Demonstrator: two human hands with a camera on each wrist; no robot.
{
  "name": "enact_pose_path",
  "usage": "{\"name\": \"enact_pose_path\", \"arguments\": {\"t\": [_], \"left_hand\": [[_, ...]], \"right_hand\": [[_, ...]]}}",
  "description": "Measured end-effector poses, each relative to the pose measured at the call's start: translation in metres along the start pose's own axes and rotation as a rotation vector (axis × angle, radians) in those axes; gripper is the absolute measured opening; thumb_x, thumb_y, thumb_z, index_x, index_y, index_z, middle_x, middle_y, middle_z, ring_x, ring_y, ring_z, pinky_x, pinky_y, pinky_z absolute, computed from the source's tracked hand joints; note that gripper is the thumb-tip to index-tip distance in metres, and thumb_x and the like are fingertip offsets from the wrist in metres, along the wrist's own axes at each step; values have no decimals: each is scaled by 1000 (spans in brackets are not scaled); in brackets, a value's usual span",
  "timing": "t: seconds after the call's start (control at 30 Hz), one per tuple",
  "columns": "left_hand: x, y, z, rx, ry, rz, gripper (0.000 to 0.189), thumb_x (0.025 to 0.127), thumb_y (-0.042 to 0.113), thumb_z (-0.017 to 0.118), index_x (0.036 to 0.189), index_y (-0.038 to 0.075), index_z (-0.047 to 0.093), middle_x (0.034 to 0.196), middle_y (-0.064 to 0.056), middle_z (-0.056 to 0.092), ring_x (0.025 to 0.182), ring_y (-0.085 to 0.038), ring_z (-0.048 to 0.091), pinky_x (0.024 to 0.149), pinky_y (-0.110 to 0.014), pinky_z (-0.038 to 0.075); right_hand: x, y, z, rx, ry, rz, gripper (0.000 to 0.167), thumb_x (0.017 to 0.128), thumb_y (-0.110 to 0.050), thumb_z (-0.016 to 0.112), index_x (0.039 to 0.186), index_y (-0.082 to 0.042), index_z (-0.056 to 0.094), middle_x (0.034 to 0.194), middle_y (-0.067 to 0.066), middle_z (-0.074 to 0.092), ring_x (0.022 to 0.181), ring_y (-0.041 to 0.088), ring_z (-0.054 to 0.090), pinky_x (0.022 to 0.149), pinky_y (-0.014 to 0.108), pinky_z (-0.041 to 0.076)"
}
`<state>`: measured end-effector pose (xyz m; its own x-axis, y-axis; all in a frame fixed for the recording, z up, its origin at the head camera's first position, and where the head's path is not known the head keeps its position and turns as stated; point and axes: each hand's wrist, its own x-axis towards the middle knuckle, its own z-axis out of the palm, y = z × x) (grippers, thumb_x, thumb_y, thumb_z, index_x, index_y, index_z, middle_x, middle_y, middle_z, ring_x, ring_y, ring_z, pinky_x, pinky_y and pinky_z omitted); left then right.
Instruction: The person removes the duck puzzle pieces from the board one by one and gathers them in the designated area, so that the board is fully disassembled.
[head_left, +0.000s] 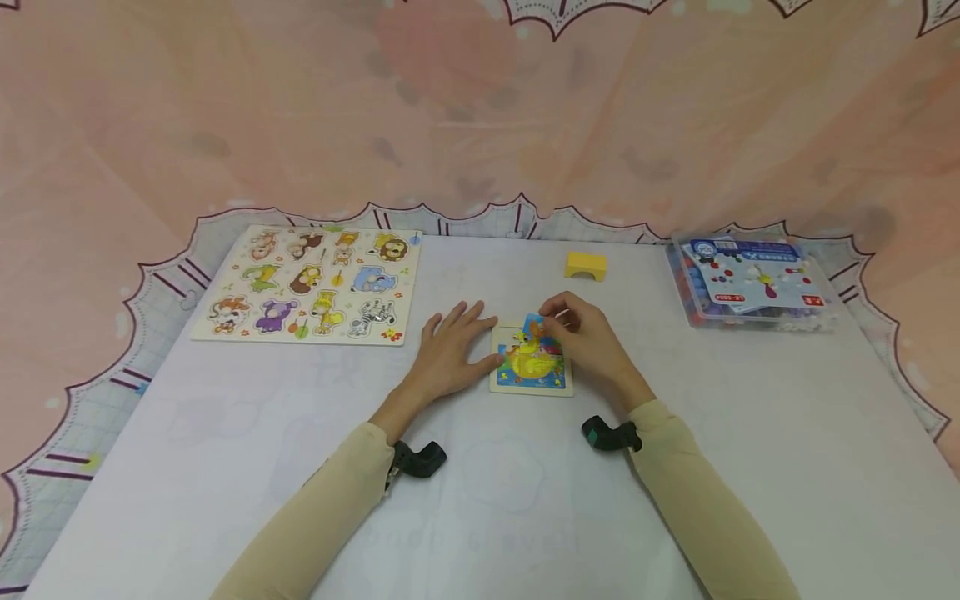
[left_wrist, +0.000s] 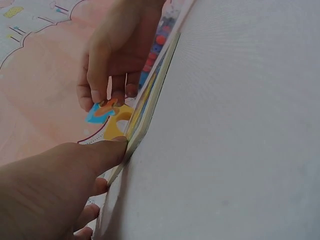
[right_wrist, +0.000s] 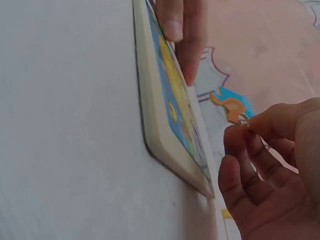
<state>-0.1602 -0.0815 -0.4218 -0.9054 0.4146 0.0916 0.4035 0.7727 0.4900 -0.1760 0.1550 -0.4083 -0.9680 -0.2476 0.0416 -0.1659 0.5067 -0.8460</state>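
Observation:
A small square jigsaw board (head_left: 531,392) with a yellow duck picture on blue lies flat on the table. Its upper left part shows bare pale wood. My right hand (head_left: 590,340) pinches a blue and orange puzzle piece (right_wrist: 234,104) between thumb and fingertips, raised above the board's upper part. From the other side, my left hand (head_left: 450,358) rests with fingers spread, its thumb (left_wrist: 107,152) on the board's left edge. In the right wrist view the piece is tilted, apart from the board.
A large animal peg puzzle board (head_left: 352,340) lies at the left. Behind the small board stands a yellow arch block (head_left: 585,265). A clear plastic box (head_left: 750,279) with a printed card sits at the back right. Patterned cloth (head_left: 480,125) hangs behind the white table.

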Motion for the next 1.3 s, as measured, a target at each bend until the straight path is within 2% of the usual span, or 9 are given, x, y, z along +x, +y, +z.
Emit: {"name": "enact_pose_path", "arguments": {"t": [0.3,0.67,0.97,1.3], "left_hand": [[-1,0,-2,-8,6,2,60,87,46,62,138,18,49,154,-7,32,146,-29,19,116,-56,9],[-1,2,-1,-8,6,-9,60,87,46,62,138,18,49,154,-6,32,146,-28,19,116,-56,9],[-1,-1,1,11,5,2,60,87,47,61,139,18,48,154,-6,32,146,-28,19,116,-57,10],[-1,-2,2,12,4,9,61,87,48,60,139,18,48,154,-6,31,146,-28,19,116,-57,9]], "right_hand": [[-1,6,-14,-32,-1,-5,13,95,-15,54,107,-10,58,103,9,60,86,22,55,75,30,48],[-4,15,-29,-101,-22,59,16,94,-16,52,108,-12,59,103,7,61,83,22,52,75,31,44],[-6,23,-41,-143,-14,93,18,94,-14,53,109,-8,60,103,10,63,78,21,51,71,27,43],[-7,32,-52,-212,-38,112,18,94,-15,52,109,-8,60,104,11,63,82,21,52,73,29,43]]}}
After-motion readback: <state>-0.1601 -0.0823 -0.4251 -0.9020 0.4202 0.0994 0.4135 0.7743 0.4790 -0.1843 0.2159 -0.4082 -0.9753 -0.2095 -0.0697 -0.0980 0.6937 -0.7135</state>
